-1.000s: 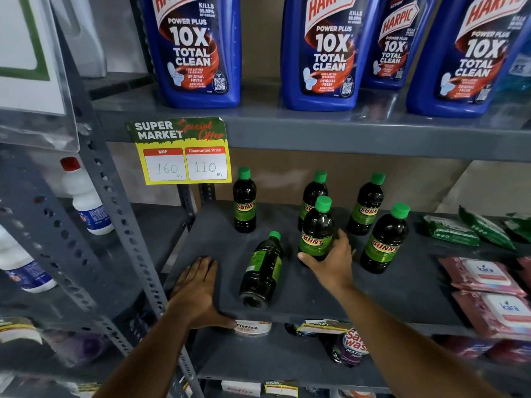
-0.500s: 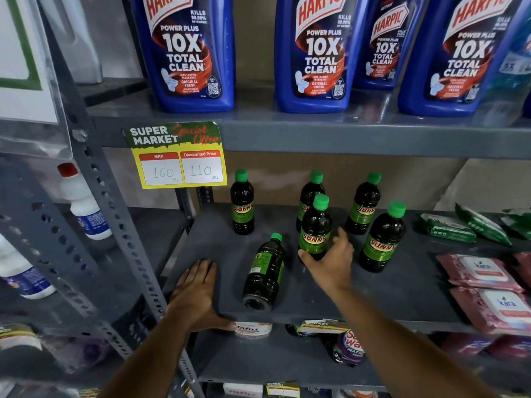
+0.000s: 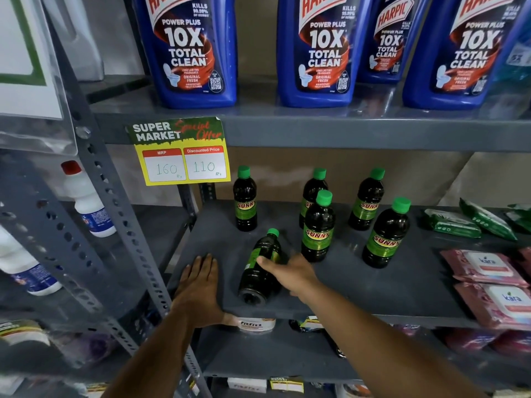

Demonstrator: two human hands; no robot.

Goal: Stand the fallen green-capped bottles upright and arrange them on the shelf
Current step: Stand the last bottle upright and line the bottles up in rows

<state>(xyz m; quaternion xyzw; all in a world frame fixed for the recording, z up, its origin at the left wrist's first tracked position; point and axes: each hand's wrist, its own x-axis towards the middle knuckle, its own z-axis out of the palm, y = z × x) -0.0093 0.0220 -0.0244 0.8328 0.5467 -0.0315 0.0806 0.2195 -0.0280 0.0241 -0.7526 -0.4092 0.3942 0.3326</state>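
Grey metal shelf (image 3: pixel 359 294) mid-frame, five green-capped bottles upright on it: one at back left (image 3: pixel 245 201), one at back centre (image 3: pixel 313 193) partly hidden behind front-centre bottle (image 3: pixel 318 226), one at back right (image 3: pixel 367 201), one front right (image 3: pixel 386 235). Sixth one, the fallen bottle (image 3: pixel 260 270), lying on its side at centre of frame, cap pointing to the back, base toward shelf's front edge, just beside front-centre bottle. Right hand (image 3: pixel 290 272) on the fallen bottle's right side, thumb across its label, fingers spread loosely over it; full wrap-around grip or not — can't tell, hand blurred. Left hand (image 3: pixel 199 285) flat and wide open, palm down at shelf's front-left corner, thumb hooked under the edge, holding nothing. Yellow-green price tag (image 3: pixel 179 152) upper left of centre, reading 160 and 110. Blue Harpic bottles (image 3: pixel 189 50) along top shelf. Pink wipe packs (image 3: pixel 488 271) lower right, green packs (image 3: pixel 471 222) above them. White bottle w/ red cap (image 3: pixel 86 199) at left, next bay.
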